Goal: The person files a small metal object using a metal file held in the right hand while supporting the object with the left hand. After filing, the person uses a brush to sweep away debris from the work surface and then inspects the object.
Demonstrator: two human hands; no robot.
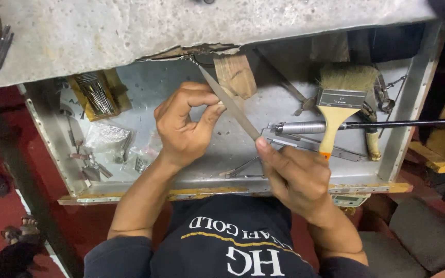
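Here, both hands work over an open metal drawer (413,98) that hangs under the grey worktop (130,31). The left hand (184,126) is closed, with thumb and forefinger pinched around a small piece that I cannot see clearly, just beside a wooden peg (237,76) that sticks out from the worktop's front edge. The right hand (294,175) is closed around the lower end of a thin file (230,105). The file runs diagonally from this hand up and to the left, passes the fingertips of the left hand, and its tip ends near the worktop's edge, beside the peg.

Inside the drawer, near its right side, lies a flat brush (341,98) with a pale wooden handle and light bristles. A long dark rod (387,124) with a metal grip crosses it and goes out over the drawer's right wall. At the far left corner there is a yellow box (99,92) with thin steel tools, and below it some small foil packets (106,138).
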